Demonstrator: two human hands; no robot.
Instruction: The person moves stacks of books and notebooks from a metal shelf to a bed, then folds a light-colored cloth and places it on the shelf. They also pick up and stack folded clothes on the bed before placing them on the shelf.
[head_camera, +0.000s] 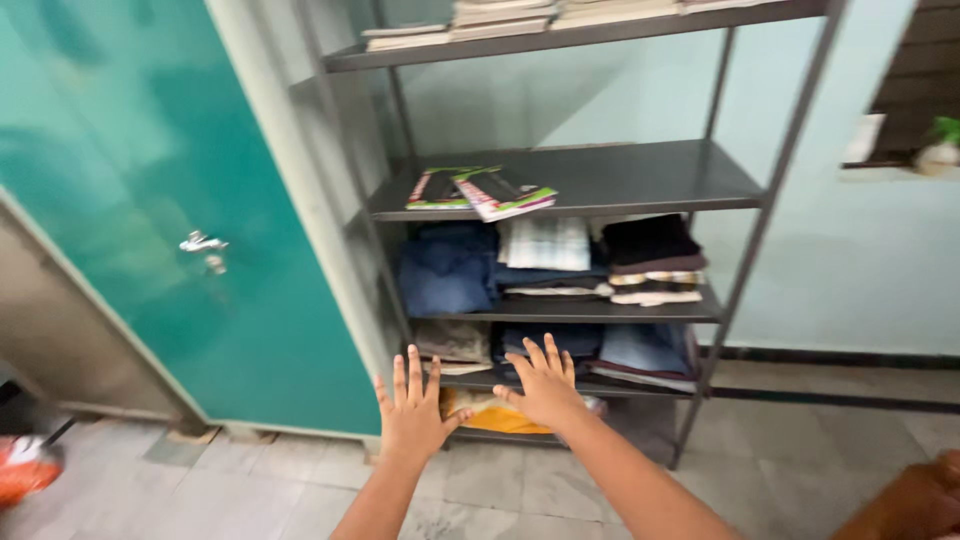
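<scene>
Both hands reach toward the rack (745, 230): left hand (412, 410) and right hand (545, 385), fingers spread, holding nothing. Nearest them, folded clothes (640, 352) lie stacked on the low shelf, just beyond the right fingertips. We judge them soft, light and limp; we would grip a stack from below at both ends. Their long axis runs along the shelf, folds facing outward.

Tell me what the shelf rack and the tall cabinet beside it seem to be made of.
The shelf rack looks like painted steel: thin dark-grey angle posts, flat shelves with a dull sheen. The cabinet also looks like sheet metal, glossy teal paint reflecting light, with a chromed handle. Neither hand touches them, so this rests on look alone.
</scene>
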